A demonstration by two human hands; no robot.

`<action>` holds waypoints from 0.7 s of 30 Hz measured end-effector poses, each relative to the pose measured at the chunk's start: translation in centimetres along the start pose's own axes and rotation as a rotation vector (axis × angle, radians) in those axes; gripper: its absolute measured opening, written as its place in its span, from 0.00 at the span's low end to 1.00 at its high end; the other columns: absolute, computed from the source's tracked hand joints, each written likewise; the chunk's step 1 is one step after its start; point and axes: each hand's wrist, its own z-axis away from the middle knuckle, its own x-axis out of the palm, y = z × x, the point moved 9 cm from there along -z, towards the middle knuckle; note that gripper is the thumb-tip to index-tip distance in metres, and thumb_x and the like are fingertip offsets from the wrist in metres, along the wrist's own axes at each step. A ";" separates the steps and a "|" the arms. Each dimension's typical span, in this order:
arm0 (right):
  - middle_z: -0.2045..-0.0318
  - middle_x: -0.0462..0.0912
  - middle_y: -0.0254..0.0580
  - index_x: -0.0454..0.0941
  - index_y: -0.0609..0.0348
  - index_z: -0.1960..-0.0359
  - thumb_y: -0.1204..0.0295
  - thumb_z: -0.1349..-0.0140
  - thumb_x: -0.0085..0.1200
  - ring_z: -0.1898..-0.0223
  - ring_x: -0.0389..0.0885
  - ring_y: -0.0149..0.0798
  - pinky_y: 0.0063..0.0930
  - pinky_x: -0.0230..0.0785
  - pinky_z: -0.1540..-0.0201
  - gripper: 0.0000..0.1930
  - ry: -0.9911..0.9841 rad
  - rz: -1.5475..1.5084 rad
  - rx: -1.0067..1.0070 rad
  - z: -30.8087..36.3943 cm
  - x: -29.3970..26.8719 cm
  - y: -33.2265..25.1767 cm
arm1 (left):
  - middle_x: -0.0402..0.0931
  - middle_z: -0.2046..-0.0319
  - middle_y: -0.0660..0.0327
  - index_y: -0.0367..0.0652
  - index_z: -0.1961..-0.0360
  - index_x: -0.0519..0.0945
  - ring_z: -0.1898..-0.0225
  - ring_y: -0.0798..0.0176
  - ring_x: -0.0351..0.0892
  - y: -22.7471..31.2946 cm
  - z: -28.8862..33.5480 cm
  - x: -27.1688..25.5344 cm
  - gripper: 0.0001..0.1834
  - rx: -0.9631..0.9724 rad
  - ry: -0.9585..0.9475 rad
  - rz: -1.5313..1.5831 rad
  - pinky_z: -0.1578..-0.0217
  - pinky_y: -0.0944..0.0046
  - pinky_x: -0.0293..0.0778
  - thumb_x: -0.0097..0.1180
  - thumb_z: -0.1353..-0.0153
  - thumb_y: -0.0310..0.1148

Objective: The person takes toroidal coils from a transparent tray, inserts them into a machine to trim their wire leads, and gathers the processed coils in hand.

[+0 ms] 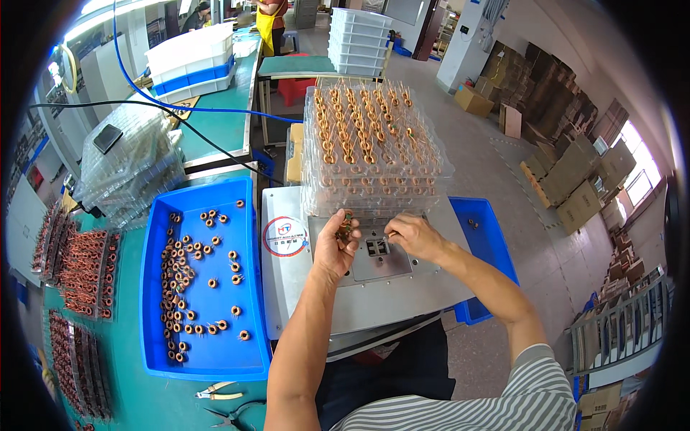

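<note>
My left hand [332, 253], palm up with its fingers curled, holds a few small wound coils [346, 225] that look green and copper-coloured. Over the metal plate [392, 269] of a grey bench machine [295, 309], my right hand [420, 238] pinches with thumb and fingertips. A small orange-brown bit shows at those fingertips, but the fingers hide most of it. Just below and left of the right hand is the plate's small square opening [376, 247]. Beyond both hands rises a stack of clear plastic trays [431, 161], its top one filled with rows of copper ring coils [347, 129].
Left of the machine, a blue tray [205, 368] holds many loose ring coils. A second blue tray [483, 244] sits at its right. Cutters [219, 392] and black-handled pliers [233, 416] lie on the green table [162, 402]. Coil-filled trays [88, 273] stand far left. A cable [208, 147] crosses behind.
</note>
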 end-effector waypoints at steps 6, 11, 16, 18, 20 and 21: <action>0.70 0.79 0.43 0.76 0.61 0.69 0.78 0.50 0.62 0.65 0.79 0.47 0.37 0.72 0.60 0.08 -0.020 -0.001 -0.138 -0.4 -0.2 -0.8 | 0.79 0.71 0.63 0.46 0.59 0.77 0.75 0.68 0.78 0.0 0.0 0.0 0.11 -0.002 -0.001 -0.020 0.83 0.74 0.66 0.56 0.36 0.41; 0.70 0.79 0.41 0.77 0.60 0.70 0.78 0.50 0.62 0.65 0.78 0.45 0.36 0.72 0.61 0.07 -0.001 0.024 -0.240 -0.2 -0.2 -1.6 | 0.79 0.71 0.63 0.46 0.60 0.77 0.75 0.68 0.78 0.0 -0.1 0.0 0.11 -0.002 -0.015 -0.030 0.83 0.74 0.66 0.56 0.36 0.41; 0.69 0.80 0.39 0.78 0.59 0.69 0.78 0.50 0.61 0.64 0.77 0.44 0.35 0.72 0.60 0.07 -0.012 0.061 -0.321 -0.6 -0.1 -2.2 | 0.78 0.71 0.63 0.46 0.60 0.77 0.75 0.67 0.77 0.0 0.2 0.2 0.11 -0.001 0.005 -0.036 0.83 0.73 0.65 0.56 0.36 0.41; 0.69 0.79 0.39 0.78 0.59 0.69 0.78 0.50 0.61 0.64 0.77 0.44 0.35 0.72 0.59 0.07 -0.020 0.060 -0.311 -0.8 -0.1 -1.9 | 0.78 0.71 0.63 0.46 0.60 0.77 0.75 0.67 0.77 0.0 0.3 0.4 0.11 0.000 0.016 -0.044 0.83 0.73 0.65 0.56 0.36 0.41; 0.69 0.79 0.38 0.78 0.60 0.69 0.79 0.50 0.61 0.64 0.77 0.43 0.34 0.72 0.59 0.06 -0.028 0.058 -0.303 -1.0 -0.1 -1.6 | 0.78 0.71 0.63 0.46 0.61 0.77 0.75 0.67 0.77 0.0 0.3 0.3 0.11 0.003 0.028 -0.050 0.83 0.73 0.65 0.56 0.36 0.41; 0.69 0.79 0.38 0.78 0.60 0.70 0.79 0.50 0.60 0.64 0.77 0.43 0.34 0.72 0.59 0.06 -0.036 0.061 -0.296 -1.1 -0.1 -1.5 | 0.78 0.71 0.63 0.46 0.61 0.77 0.75 0.67 0.77 0.0 0.2 0.1 0.11 0.003 0.030 -0.048 0.83 0.73 0.65 0.56 0.37 0.41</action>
